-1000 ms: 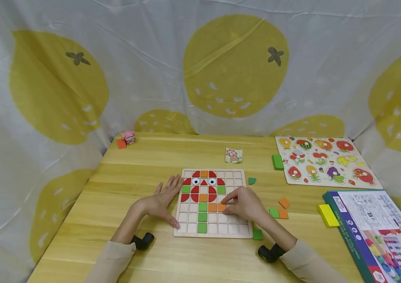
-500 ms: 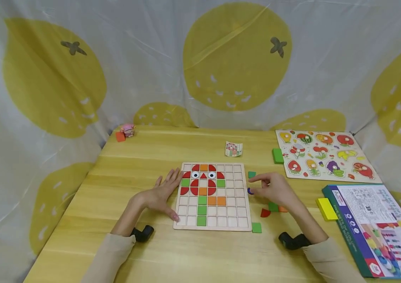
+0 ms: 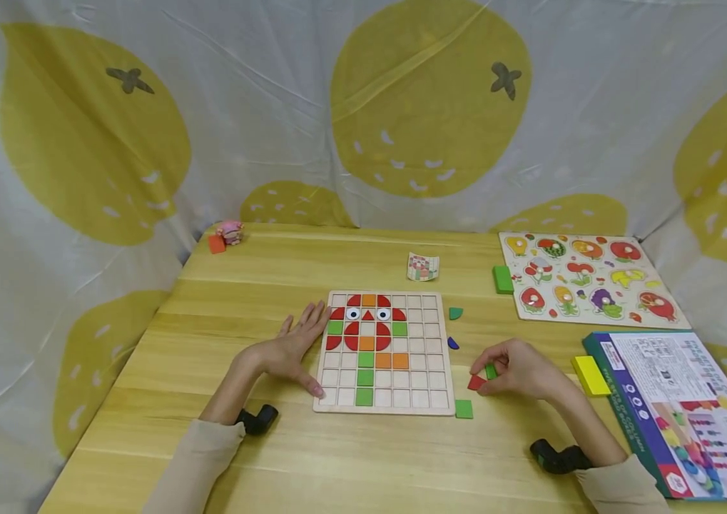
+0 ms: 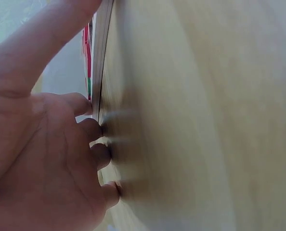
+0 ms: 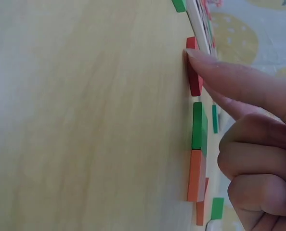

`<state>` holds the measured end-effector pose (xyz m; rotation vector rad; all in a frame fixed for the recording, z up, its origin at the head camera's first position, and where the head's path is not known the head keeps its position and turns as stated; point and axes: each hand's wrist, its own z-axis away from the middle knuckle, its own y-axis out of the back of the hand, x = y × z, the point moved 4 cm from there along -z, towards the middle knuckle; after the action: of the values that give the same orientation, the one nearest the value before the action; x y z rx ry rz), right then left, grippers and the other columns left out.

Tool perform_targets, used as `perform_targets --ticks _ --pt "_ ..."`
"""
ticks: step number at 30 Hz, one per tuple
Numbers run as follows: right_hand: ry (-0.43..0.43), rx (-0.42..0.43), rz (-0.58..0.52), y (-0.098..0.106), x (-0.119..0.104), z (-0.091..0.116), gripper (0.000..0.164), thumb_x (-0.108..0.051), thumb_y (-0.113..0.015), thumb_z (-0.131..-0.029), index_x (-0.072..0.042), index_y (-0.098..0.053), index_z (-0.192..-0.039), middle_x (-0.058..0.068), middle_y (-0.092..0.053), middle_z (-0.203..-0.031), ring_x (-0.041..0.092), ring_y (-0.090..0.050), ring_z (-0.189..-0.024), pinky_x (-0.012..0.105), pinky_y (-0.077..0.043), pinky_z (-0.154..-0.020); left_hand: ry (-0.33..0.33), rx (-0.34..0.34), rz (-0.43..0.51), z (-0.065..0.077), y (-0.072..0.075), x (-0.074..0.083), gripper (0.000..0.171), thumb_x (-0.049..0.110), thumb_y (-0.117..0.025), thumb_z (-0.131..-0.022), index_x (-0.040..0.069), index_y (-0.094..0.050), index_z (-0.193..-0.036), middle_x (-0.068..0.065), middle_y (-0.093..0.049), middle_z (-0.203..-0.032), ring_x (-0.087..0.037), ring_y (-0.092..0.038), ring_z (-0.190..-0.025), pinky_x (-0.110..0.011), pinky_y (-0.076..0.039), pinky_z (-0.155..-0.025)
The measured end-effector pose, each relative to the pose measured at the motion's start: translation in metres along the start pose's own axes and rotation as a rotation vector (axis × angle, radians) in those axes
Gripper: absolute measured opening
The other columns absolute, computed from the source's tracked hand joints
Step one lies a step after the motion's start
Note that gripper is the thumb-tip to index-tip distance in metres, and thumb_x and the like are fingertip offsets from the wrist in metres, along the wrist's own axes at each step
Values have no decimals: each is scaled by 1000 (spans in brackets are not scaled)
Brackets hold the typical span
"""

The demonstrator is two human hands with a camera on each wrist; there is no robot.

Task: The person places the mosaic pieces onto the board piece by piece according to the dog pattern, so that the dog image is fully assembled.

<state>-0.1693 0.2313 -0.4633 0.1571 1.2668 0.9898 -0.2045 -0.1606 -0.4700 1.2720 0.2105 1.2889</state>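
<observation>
My left hand (image 3: 286,360) lies with spread fingers at the left edge of the wooden grid board (image 3: 429,401); fingertips meet the table and frame. Red, orange, green and eye-marked pieces fill part of the grid as an owl-like figure. Right of the board, my right hand (image 3: 517,368) pinches a small red curved-edge piece (image 5: 195,79) between thumb and index finger, low at the table. Its other fingers are curled. Beside the red piece stand a green tile (image 5: 198,126) and an orange tile (image 5: 195,175), the latter hidden under the hand in the head view.
Near the board's right edge lie a teal quarter piece (image 3: 456,313), a blue piece (image 3: 453,343) and a green tile (image 3: 464,409). A pattern card (image 3: 424,266) is behind. Further right are a fruit puzzle (image 3: 594,285), a box (image 3: 658,414), a green block (image 3: 502,280) and a yellow block (image 3: 591,376).
My right hand has left an orange tile in the grid, moved right past the blue piece, then down to the red piece. The left hand stays at the board's edge.
</observation>
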Motion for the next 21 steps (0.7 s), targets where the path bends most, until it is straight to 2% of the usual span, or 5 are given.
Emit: perform_targets --ticks 8,12,17,21 --pt "-6 18 27 -2 -3 -5 22 -20 -84 -72 -15 -73 -90 -3 -41 -60 9 -37 -53 19 -25 -48 -3 1 -21 0 1 1 140 57 -83 -61 12 9 -155 -13 18 -162 -34 18 -150 -62 7 -119" --pt "-8 89 52 -1 -7 -7 22 -24 -84 -72 -16 -72 -89 -3 -40 -60 9 -36 -54 19 -25 -48 -6 1 -17 0 1 2 140 57 -84 -60 11 9 -155 -13 18 -162 -35 18 -150 -62 7 -118" --pt "-7 206 1 -3 -30 -21 23 -27 -84 -73 -15 -72 -88 -4 -35 -57 9 -31 -50 20 -23 -45 -8 10 -13 1 2 1 140 57 -84 -60 12 8 -155 -13 18 -162 -35 17 -150 -63 6 -118" --pt "-9 231 -76 -17 -59 -41 24 -26 -85 -72 -11 -72 -86 -3 -35 -55 11 -32 -49 21 -22 -45 -13 11 -15 -1 1 1 141 58 -84 -59 12 8 -155 -13 19 -162 -35 17 -150 -64 5 -118"
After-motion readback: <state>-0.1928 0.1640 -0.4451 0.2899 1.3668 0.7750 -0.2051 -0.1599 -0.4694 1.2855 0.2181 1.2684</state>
